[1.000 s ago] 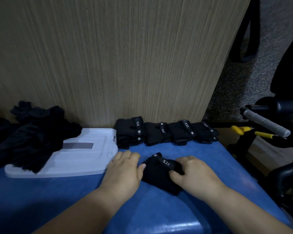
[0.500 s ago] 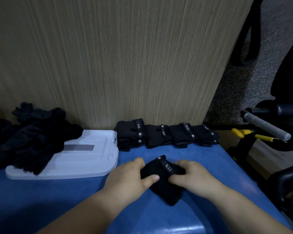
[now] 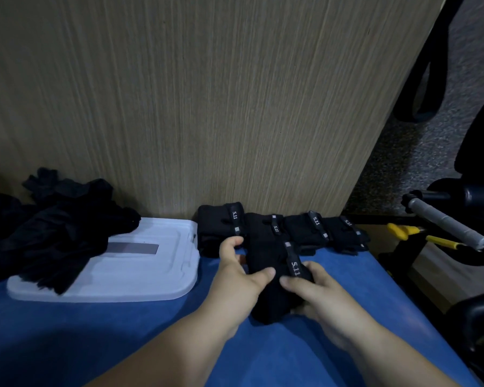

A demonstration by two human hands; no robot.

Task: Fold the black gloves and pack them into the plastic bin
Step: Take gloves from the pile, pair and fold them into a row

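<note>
Head view, folded glove (image 3: 266, 258), now nearer row (image 3: 302, 229)

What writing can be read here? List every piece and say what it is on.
"5.11": strap of the held glove, gripped by the left hand and right hand.
"5.11": strap of the leftmost folded glove.
"5.11": strap of the third folded glove.
Marks on the second folded glove and the fourth folded glove: too small and blurred to read.
Grey label on the white lid: no text visible.
</note>
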